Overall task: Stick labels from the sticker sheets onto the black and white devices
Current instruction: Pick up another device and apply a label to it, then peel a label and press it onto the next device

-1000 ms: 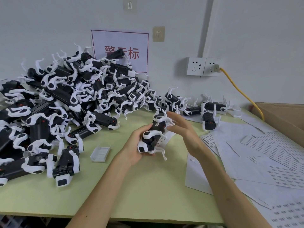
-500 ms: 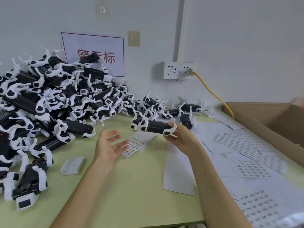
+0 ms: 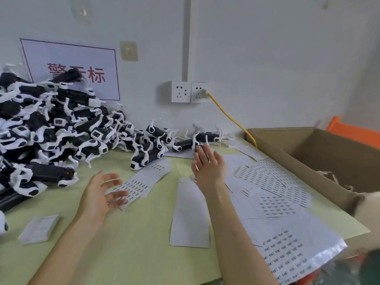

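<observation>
A big pile of black and white devices (image 3: 51, 130) fills the left of the green table (image 3: 133, 243). More devices trail along the wall, and one device (image 3: 147, 158) lies on the corner of a sticker sheet (image 3: 141, 182). My left hand (image 3: 100, 196) hovers open, fingers spread, over that sheet's near end and holds nothing. My right hand (image 3: 207, 164) is open and empty, its fingertips reaching a device (image 3: 185, 144) in the back row. Several printed sticker sheets (image 3: 273, 182) overlap on the right.
An open cardboard box (image 3: 320, 157) stands along the table's right side. A yellow cable (image 3: 230, 118) runs from the wall sockets (image 3: 189, 91) down behind it. A small white plastic case (image 3: 39, 229) lies near left. A blank backing sheet (image 3: 189, 214) lies in the middle.
My right hand has let go of the device it held and now reaches open toward the back row. My left hand stays open. The view has swung to the right.
</observation>
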